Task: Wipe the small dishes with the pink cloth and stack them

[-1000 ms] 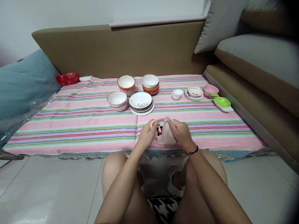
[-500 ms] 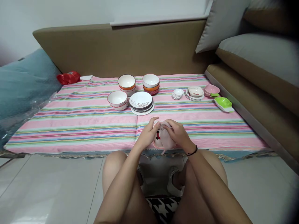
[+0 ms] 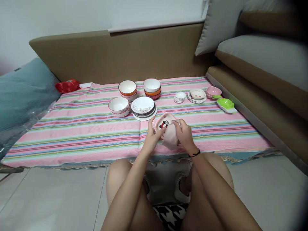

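A small pink-rimmed dish [image 3: 160,122] with a dark and red cartoon print and lettering is tilted up near the front edge of the bed-like seat. My left hand [image 3: 154,136] grips its left side, thumb over the rim and fingers behind. In my right hand [image 3: 184,134] is a pale pinkish cloth [image 3: 171,137], pinched at the dish's right side and draped over its lower part. A stack of plates [image 3: 143,107] with a floral print on top stands just beyond my left hand.
Stacked bowls [image 3: 152,86], more bowls [image 3: 127,88] and another bowl [image 3: 119,106] stand behind. To the right are small white dishes [image 3: 179,97], saucers [image 3: 197,95], pink bowls [image 3: 213,92] and a green leaf-shaped dish [image 3: 226,105]. A red bundle [image 3: 67,86] lies far left; cushions [image 3: 260,61] border the right.
The dish has come up and away from me, its printed inside now more exposed. The cloth hangs over its lower right part with my right hand. The view has shifted slightly.
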Available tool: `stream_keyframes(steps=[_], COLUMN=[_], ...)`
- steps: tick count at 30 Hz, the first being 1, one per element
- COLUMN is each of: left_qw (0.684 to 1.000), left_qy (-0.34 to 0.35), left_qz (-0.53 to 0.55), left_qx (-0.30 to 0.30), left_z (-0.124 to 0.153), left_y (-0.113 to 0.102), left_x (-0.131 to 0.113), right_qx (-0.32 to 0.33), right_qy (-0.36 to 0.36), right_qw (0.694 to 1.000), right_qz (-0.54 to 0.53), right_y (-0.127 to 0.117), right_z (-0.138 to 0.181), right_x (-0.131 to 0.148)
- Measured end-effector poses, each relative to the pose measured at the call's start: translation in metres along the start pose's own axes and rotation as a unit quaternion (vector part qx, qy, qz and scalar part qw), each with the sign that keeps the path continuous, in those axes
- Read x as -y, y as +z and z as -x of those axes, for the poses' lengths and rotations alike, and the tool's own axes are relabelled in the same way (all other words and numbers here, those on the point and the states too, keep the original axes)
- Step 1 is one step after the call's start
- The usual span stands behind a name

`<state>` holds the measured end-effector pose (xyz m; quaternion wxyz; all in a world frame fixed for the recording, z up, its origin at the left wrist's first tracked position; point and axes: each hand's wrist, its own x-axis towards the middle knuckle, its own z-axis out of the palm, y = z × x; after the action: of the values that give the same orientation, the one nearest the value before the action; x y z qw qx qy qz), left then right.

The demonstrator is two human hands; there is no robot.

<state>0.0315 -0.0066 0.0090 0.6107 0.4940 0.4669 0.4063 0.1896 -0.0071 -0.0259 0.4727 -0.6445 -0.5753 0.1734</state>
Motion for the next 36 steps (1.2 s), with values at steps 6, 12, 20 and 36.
stream_keyframes(steps=[6, 12, 20, 36], left_qw=[0.998, 0.999, 0.996, 0.988], left_qy=[0.037, 0.018, 0.036, 0.075], left_qz=[-0.031, -0.016, -0.078, -0.12], left_qx=[-0.029, -0.025, 0.001, 0.06], left_z=[-0.006, -0.009, -0.002, 0.003], left_y=[0.007, -0.001, -0.005, -0.002], left_x=[0.015, 0.012, 0.004, 0.004], right_qx=[0.014, 0.014, 0.042, 0.126], right_qy=[-0.036, -0.05, -0.026, -0.13], right_qw=[0.999, 0.998, 0.984, 0.974], right_qz=[-0.001, -0.034, -0.174, -0.137], right_y=[0.0, -0.003, -0.008, -0.009], right_z=[0.002, 0.003, 0.005, 0.001], right_x=[0.002, 0.006, 0.015, 0.017])
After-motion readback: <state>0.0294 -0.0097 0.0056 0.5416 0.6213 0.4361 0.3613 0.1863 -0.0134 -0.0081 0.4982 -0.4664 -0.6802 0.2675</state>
